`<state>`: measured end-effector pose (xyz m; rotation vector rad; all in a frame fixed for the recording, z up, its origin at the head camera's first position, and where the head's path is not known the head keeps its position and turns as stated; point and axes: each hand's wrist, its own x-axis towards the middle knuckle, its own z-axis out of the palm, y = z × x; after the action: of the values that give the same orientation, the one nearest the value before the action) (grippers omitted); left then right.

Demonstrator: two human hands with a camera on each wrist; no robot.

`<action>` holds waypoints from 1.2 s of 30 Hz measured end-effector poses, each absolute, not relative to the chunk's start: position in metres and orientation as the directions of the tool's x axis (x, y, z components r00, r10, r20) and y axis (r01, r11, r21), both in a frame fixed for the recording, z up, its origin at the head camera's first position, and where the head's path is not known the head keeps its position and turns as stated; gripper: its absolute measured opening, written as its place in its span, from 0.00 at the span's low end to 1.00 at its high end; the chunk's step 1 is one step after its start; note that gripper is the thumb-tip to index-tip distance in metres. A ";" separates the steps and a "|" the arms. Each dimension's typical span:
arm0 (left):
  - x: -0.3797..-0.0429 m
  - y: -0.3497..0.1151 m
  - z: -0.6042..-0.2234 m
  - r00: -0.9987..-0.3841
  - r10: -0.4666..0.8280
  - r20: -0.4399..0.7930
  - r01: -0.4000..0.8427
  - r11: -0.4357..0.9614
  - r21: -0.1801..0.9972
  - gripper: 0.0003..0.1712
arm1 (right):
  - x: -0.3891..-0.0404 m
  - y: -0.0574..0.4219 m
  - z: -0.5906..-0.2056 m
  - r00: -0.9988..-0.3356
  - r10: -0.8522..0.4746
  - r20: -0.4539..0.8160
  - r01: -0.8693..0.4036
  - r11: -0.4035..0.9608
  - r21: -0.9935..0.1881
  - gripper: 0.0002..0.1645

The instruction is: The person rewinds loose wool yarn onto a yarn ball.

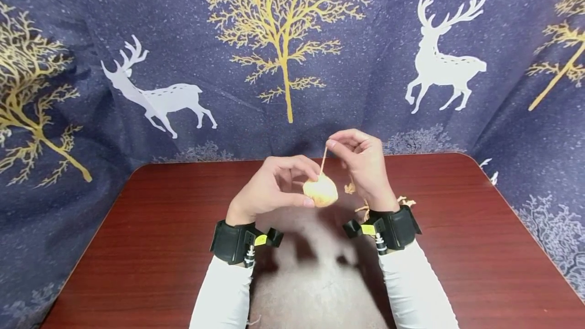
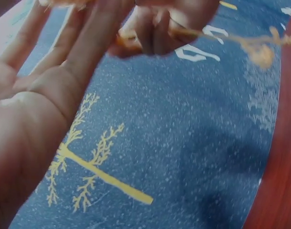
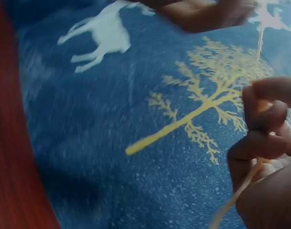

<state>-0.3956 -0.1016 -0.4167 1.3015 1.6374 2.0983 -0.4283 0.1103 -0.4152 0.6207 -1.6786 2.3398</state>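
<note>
- what has the person got in the left hand (image 1: 280, 187)?
- a ball of yarn (image 1: 322, 193), pale orange, pinched between thumb and fingers, held up above the reddish-brown surface (image 1: 151, 227).
- and the right hand (image 1: 365, 166)?
- thumb and forefinger are gripping the yarn strand (image 1: 324, 159), which slants up from the ball, taut and straight. its other fingers are curled in, and from over by that wrist you'd see more yarn trailing out below them.
- there's a small clump of yarn (image 1: 349, 188) just beside that hand, isn't there?
- yes, and some loose yarn (image 1: 405, 201) next to the right wristband (image 1: 396, 227).
- behind it all?
- a dark blue cloth (image 1: 347, 90) with white deer (image 1: 448, 67) and a gold tree (image 1: 284, 39).
</note>
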 end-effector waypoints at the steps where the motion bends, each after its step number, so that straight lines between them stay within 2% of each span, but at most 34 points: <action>1: -0.396 -0.101 -0.416 -0.614 0.569 0.547 0.358 -0.417 0.836 0.22 | -0.428 0.109 -0.416 -0.889 -0.103 0.445 -0.409 -0.254 -0.876 0.05; 4: -0.396 -0.099 -0.415 -0.681 0.407 0.608 0.386 -0.507 0.771 0.21 | -0.428 0.107 -0.419 -0.869 -0.174 0.463 -0.456 -0.084 -0.886 0.09; 7: -0.398 -0.098 -0.413 -0.761 0.223 0.609 0.400 -0.577 0.712 0.20 | -0.427 0.105 -0.420 -0.861 -0.214 0.462 -0.473 0.004 -0.881 0.07; 10: -0.399 -0.097 -0.411 -0.838 0.057 0.542 0.382 -0.647 0.660 0.18 | -0.425 0.104 -0.421 -0.858 -0.238 0.456 -0.485 0.081 -0.871 0.05; 13: -0.402 -0.098 -0.408 -0.888 -0.097 0.450 0.388 -0.684 0.618 0.18 | -0.422 0.102 -0.419 -0.846 -0.285 0.450 -0.503 0.151 -0.851 0.03; 15: -0.404 -0.098 -0.408 -0.896 -0.199 0.398 0.419 -0.679 0.603 0.18 | -0.419 0.102 -0.418 -0.827 -0.335 0.450 -0.529 0.199 -0.825 0.03; 18: -0.407 -0.099 -0.409 -0.869 -0.339 0.361 0.495 -0.617 0.612 0.17 | -0.414 0.103 -0.414 -0.794 -0.418 0.441 -0.571 0.268 -0.776 0.05; 22: -0.412 -0.099 -0.415 -0.784 -0.465 0.412 0.593 -0.364 0.718 0.16 | -0.406 0.107 -0.407 -0.763 -0.511 0.396 -0.595 0.314 -0.739 0.10; 25: -0.414 -0.099 -0.420 -0.732 -0.477 0.486 0.596 -0.105 0.796 0.18 | -0.404 0.112 -0.402 -0.744 -0.556 0.371 -0.592 0.289 -0.752 0.10; 28: -0.416 -0.099 -0.425 -0.740 -0.410 0.533 0.564 0.053 0.824 0.19 | -0.405 0.118 -0.400 -0.723 -0.568 0.392 -0.579 0.190 -0.793 0.08; 32: -0.417 -0.100 -0.430 -0.798 -0.235 0.556 0.544 0.118 0.831 0.19 | -0.411 0.128 -0.400 -0.721 -0.502 0.477 -0.531 -0.042 -0.847 0.08; 36: -0.416 -0.103 -0.432 -0.843 -0.028 0.537 0.527 0.159 0.835 0.20 | -0.415 0.133 -0.400 -0.756 -0.366 0.542 -0.409 -0.382 -0.829 0.11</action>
<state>-0.4161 -0.1026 -0.4315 0.6301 2.6805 2.3021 -0.4149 0.1328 -0.3998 1.0858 -1.7299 2.3499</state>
